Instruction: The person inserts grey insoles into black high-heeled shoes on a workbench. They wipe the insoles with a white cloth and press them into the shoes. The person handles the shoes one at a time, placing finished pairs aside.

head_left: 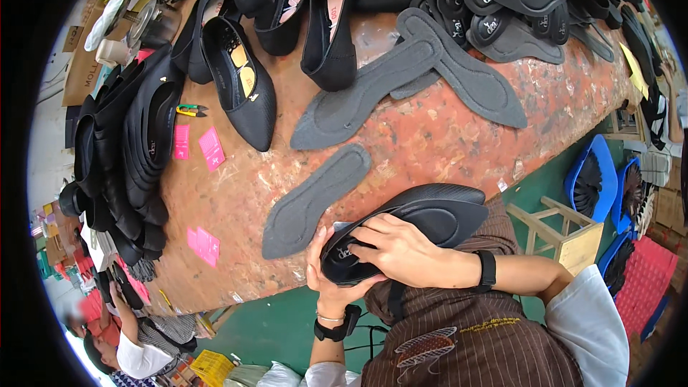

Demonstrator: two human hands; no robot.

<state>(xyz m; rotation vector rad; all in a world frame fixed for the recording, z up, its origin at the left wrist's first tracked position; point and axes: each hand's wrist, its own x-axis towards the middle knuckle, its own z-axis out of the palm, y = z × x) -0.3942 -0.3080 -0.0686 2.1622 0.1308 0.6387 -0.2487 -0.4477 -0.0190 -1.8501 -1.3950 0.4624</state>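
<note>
A black pointed shoe point(408, 197) is held over the near edge of the table, its toe to the right. My left hand point(317, 269) wraps round the shoe's heel end from the left and below. A black insole point(455, 223) lies along the shoe, with its wide front part showing outside the opening. My right hand point(405, 247) is closed over the insole, its fingertips reaching into the heel part. The thumb side of that hand is partly hidden. On the table just left of the shoe lies a single grey insole point(315, 201).
More grey insoles point(373, 93) overlap farther back. Black shoes point(240, 82) stand at the back left, beside stacked shoes point(147, 143). Black insoles point(516, 29) are piled at the back right. Yellow-green thread snips point(190, 110) and pink cards point(211, 149) lie left. A wooden stool point(566, 244) stands right.
</note>
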